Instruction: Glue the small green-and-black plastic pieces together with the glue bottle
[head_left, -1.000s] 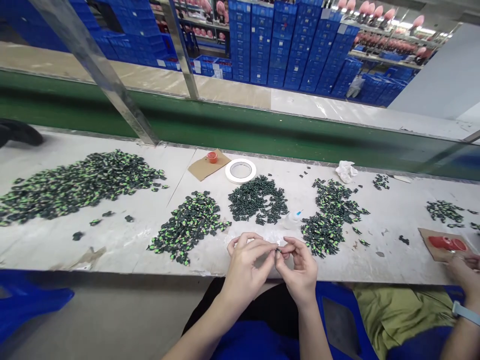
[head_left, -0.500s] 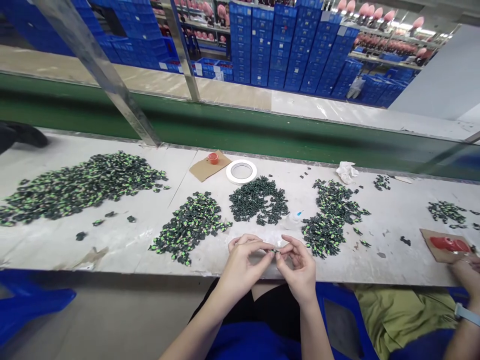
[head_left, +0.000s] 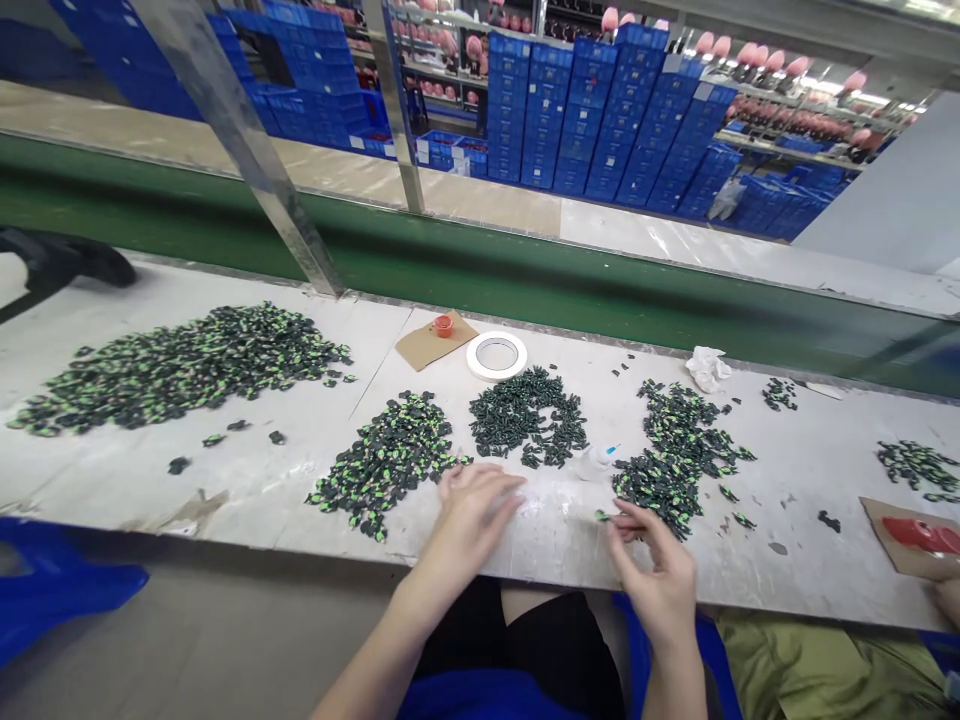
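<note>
My left hand (head_left: pixel 474 515) is over the table at the right edge of a pile of small black-and-green parts (head_left: pixel 386 460). Its fingers are stretched out, and nothing shows in them. Between the thumb and fingertips of my right hand (head_left: pixel 656 560) is a small black-and-green piece (head_left: pixel 602 516). That hand is beside the near end of another pile of black-and-green parts (head_left: pixel 660 480). Ahead of my hands lies a heap of small dark green pegs (head_left: pixel 517 410). A clear bottle with a blue needle tip (head_left: pixel 598 460) stands between the heap and the right pile.
A white tape roll (head_left: pixel 496 356) lies behind the pegs, beside cardboard (head_left: pixel 420 345) with a red cap (head_left: pixel 442 326). A large pile (head_left: pixel 187 365) spreads at left. Crumpled tissue (head_left: pixel 707 369) is at back right. Another person's hand (head_left: pixel 949 600) is at the right edge, near red pieces (head_left: pixel 919 533).
My hands have come apart from where they met. The left moved leftward to the pile's edge and the right moved rightward with the small piece. The camera view has shifted slightly.
</note>
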